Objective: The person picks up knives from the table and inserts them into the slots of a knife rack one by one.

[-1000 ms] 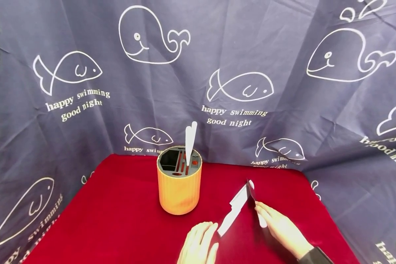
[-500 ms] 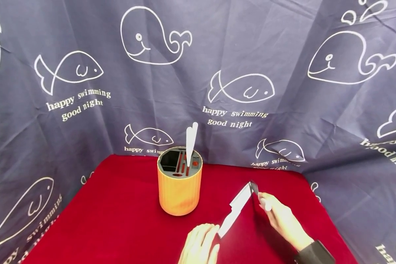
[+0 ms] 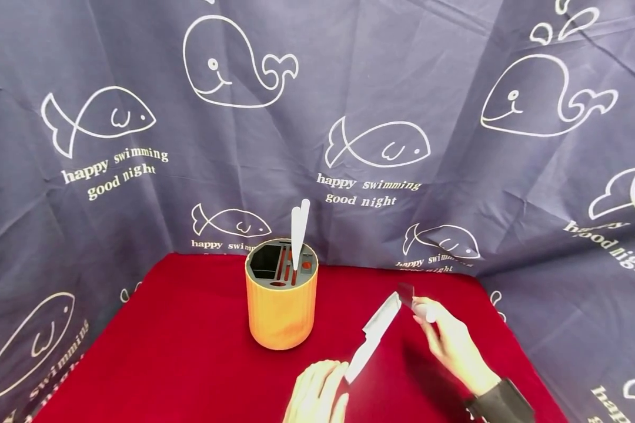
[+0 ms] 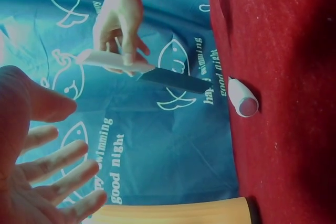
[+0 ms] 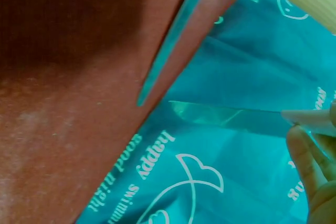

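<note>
A knife with a white handle [image 3: 422,309] is in my right hand [image 3: 453,346], gripped by the handle. Its flat blade [image 4: 176,80] looks dark in the left wrist view, held above the red cloth. A second white-handled knife [image 3: 363,357] lies on the cloth between my hands, blade pointing away. My left hand [image 3: 317,390] is close beside that handle's near end. In the left wrist view the left hand's fingers [image 4: 65,163] are spread and hold nothing. The right wrist view shows the lying knife's blade [image 5: 167,51] beyond the held one.
A yellow-orange knife block [image 3: 281,314] with a dark slotted top stands left of the knives. Two white handles [image 3: 298,232] rise from its slots. Red cloth [image 3: 190,352] covers the table, and a fish-patterned curtain [image 3: 275,158] hangs right behind it.
My right hand has lifted and turned the knife, so its handle now points up toward me instead of down along the cloth. The left hand and the lying knife have hardly moved.
</note>
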`<action>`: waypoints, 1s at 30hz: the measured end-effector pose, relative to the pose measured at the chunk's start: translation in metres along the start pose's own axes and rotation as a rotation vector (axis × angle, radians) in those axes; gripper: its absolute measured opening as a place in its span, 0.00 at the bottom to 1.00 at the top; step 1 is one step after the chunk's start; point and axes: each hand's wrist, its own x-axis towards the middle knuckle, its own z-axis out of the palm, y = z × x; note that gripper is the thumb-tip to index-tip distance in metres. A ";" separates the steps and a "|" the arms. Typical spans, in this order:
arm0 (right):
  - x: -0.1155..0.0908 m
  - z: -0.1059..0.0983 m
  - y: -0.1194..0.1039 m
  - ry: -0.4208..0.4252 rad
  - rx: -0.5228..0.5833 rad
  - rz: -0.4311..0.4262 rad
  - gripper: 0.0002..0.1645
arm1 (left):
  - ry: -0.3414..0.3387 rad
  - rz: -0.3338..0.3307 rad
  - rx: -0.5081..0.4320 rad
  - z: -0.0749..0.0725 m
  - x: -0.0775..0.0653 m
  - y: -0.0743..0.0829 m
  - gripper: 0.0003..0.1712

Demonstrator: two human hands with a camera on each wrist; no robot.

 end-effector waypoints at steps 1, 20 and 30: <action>0.002 -0.001 -0.002 0.006 -0.001 -0.001 0.26 | 0.002 0.002 -0.001 0.000 0.001 0.000 0.21; 0.040 -0.006 -0.043 0.033 0.039 -0.047 0.23 | -0.047 -0.037 -0.050 -0.003 0.024 0.011 0.21; 0.054 -0.007 -0.065 0.023 0.068 -0.077 0.22 | -0.026 -0.012 -0.047 -0.006 0.035 0.009 0.21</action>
